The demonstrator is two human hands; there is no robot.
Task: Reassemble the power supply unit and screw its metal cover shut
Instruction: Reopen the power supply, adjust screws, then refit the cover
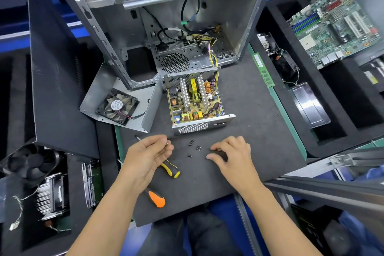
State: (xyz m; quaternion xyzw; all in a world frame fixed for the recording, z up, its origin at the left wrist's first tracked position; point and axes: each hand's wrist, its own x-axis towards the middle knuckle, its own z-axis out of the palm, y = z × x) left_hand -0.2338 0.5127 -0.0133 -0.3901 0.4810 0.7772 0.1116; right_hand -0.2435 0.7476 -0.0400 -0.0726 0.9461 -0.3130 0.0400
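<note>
The tabletop is a dark charcoal grey with a green rim. On it the power supply unit shows a yellowish board inside bare silver metal, its walls dotted with fine perforations. Its metal cover is plain silver and carries a black fan. One screwdriver is yellow and black, the other orange and black. The screws are black.

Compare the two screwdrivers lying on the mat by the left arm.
The yellow-handled screwdriver lies farther from the person, near the left hand; the orange-handled screwdriver lies nearer, beside the forearm. The orange handle looks thicker than the yellow one. Both have black trim and lie unheld, partly hidden by the arm.
</note>
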